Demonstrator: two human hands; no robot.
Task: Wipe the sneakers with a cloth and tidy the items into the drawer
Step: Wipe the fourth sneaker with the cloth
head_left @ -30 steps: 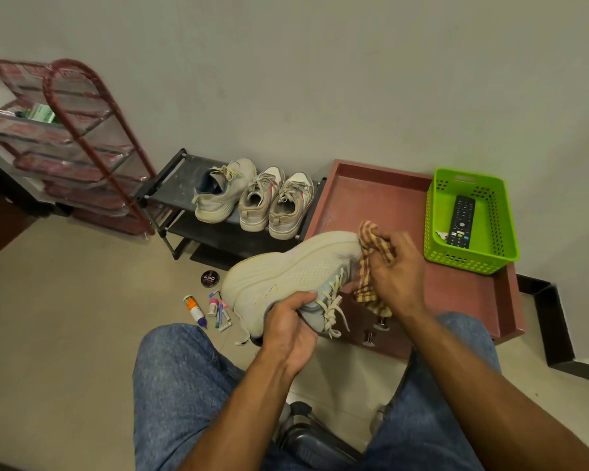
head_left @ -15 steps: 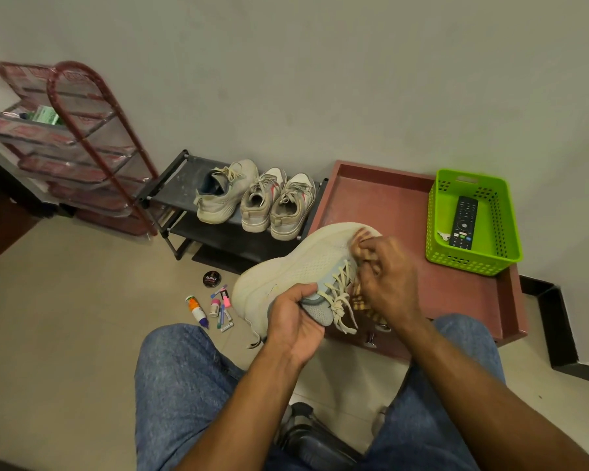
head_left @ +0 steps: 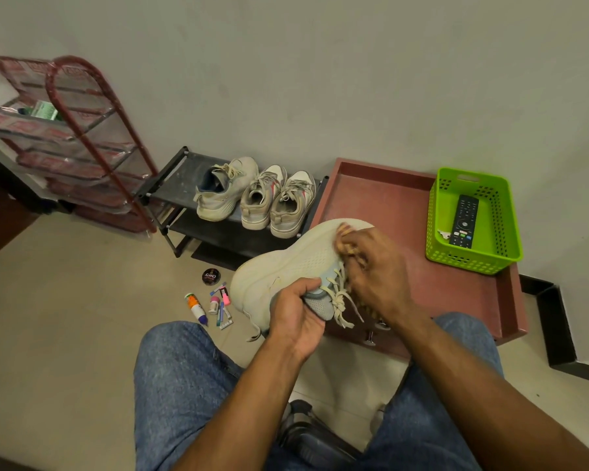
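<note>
1. At about 10 o'clock from the middle of your view, the red wire rack (head_left: 82, 137) stands against the wall and plays no part here.
2. At 11 o'clock the low black shoe shelf (head_left: 181, 185) carries three sneakers (head_left: 255, 198) side by side. I judge they may need wiping too, though you cannot read from here how clean they are.
3. At 8 o'clock, on the floor just left of the shoe in your hands, lie the loose items (head_left: 215, 305): a small round tin, a tube and several little sticks. None is in the drawer yet.
4. Your left hand (head_left: 295, 316) sits just below centre, its fingers curled round the collar of the pale sneaker (head_left: 286, 266), holding it on its side above the floor.
5. Your right hand (head_left: 374, 277), at 3 o'clock from the left one, presses the checked cloth (head_left: 344, 232) against the shoe's upper near the laces. Only a corner of cloth shows, so the grip itself is hidden, and the hand is blurred.
6. The step in hand is wiping. Next, I judge, turn the shoe to bring an unwiped face to the cloth.
7. At 2 o'clock the open reddish drawer (head_left: 381, 198) holds a green basket (head_left: 437, 212) with a remote (head_left: 463, 220).
</note>
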